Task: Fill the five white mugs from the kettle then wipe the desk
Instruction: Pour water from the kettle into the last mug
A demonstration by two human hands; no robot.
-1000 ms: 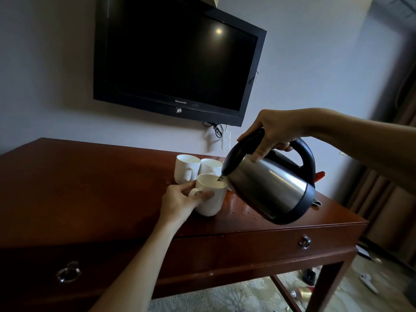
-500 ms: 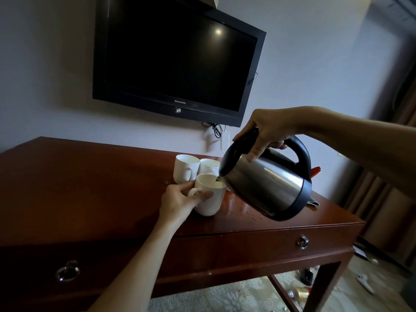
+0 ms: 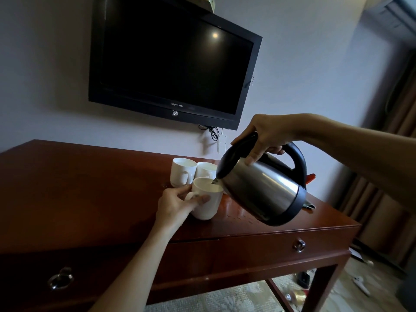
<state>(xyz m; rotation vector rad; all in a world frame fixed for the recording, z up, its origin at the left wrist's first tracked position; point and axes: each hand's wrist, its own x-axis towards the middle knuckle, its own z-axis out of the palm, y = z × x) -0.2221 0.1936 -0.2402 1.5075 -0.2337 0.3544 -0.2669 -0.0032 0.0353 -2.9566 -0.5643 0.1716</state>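
I judge the filling step is in hand: my right hand (image 3: 267, 134) tilts the brushed-steel kettle with black lid and handle (image 3: 261, 183), its fingers wrapped round the handle top, spout just over the rim of the nearest white ceramic mug (image 3: 207, 199). My left hand (image 3: 175, 206) steadies that mug, fingers pinching its handle. It stands on the dark red wooden bench (image 3: 90, 188), two more white mugs (image 3: 182, 171) just behind. Next I should level the kettle before overflow.

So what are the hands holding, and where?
The right hand holds the kettle by its black handle. The left hand holds a mug at its handle.
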